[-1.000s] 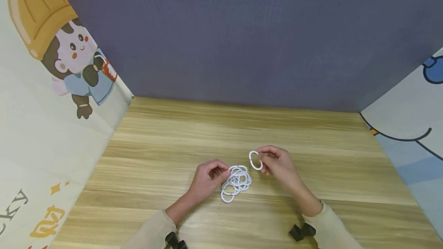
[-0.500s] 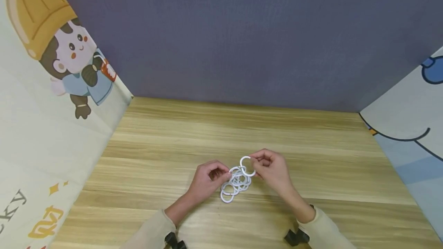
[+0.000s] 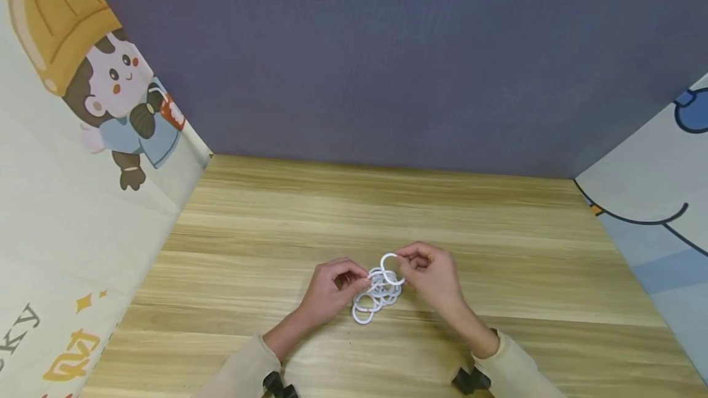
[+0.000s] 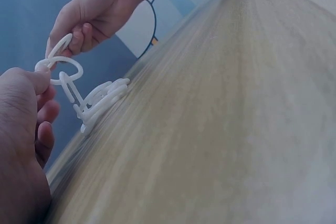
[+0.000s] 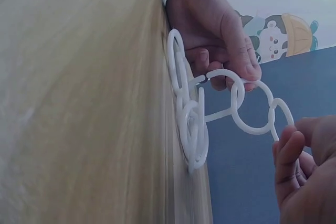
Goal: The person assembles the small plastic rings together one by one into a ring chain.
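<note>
My left hand [image 3: 332, 289] pinches a white split ring [image 5: 252, 130] between thumb and fingertips. That ring is lifted off the table and joins a chain of several like rings [image 3: 381, 290]; the rest lie heaped just beside the hand. My right hand [image 3: 436, 276] pinches another white split ring [image 3: 389, 260] by its right side, with thumb and forefinger. Its far edge meets the rim of the left hand's ring, and the two cross each other in the right wrist view. The gap in the right hand's ring is hidden.
The wood-grain table [image 3: 265, 226] spreads around the hands. A dark blue-grey panel [image 3: 387, 66] stands along its back edge. Walls with cartoon prints close off the left [image 3: 55, 201] and right [image 3: 652, 201] sides.
My right hand has come left and slightly toward me, turning its ring and bringing it against the left hand's ring. My left hand has stayed nearly still at the heap.
</note>
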A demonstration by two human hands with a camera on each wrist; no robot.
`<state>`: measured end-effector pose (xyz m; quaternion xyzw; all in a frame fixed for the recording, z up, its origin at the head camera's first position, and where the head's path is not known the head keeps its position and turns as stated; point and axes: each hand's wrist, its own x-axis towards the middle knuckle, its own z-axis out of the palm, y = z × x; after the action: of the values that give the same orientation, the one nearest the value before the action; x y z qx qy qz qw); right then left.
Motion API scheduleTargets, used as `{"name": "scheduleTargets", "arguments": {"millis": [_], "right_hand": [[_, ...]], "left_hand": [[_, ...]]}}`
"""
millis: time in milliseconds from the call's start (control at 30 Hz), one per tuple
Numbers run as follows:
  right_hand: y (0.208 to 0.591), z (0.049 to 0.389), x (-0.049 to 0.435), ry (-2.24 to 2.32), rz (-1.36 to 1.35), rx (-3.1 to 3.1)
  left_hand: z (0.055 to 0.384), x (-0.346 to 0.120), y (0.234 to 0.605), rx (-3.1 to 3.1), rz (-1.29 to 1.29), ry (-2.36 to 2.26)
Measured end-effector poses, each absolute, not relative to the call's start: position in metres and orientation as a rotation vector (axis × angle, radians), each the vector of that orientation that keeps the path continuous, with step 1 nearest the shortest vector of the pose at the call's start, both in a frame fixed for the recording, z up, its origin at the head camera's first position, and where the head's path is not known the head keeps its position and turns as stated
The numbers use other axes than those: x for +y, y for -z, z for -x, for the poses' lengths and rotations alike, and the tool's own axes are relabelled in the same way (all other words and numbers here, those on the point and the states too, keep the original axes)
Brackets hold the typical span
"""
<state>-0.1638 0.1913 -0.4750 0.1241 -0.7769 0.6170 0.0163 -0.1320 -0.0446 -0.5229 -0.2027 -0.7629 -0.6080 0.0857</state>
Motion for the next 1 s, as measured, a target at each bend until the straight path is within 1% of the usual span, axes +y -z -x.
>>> {"name": "scheduleTargets", "arguments": {"millis": [167,233,467,700,1000], "right_hand": [[0.478,0.169,0.194,-1.832,-0.482,-2.432],[0.478,0.171,0.195,-1.834,-0.478,-2.445],[0.477,0.179,0.197,-2.021,-0.338,-2.458],[0.475,0.183,0.196,-2.278,-0.145,-2.426],[0.473,0.183,0.197,-2.398,-0.029,-2.317]], "left_hand": [[0.134,-0.043,0.523,-2.275,0.558,1.804],[0.135,-0.042,0.522,-2.281,0.531,1.816],[0.139,-0.039,0.521,-2.287,0.48,1.844],[0.139,-0.039,0.52,-2.285,0.483,1.854],[0.139,-0.038,0.52,-2.32,0.511,1.859]]}}
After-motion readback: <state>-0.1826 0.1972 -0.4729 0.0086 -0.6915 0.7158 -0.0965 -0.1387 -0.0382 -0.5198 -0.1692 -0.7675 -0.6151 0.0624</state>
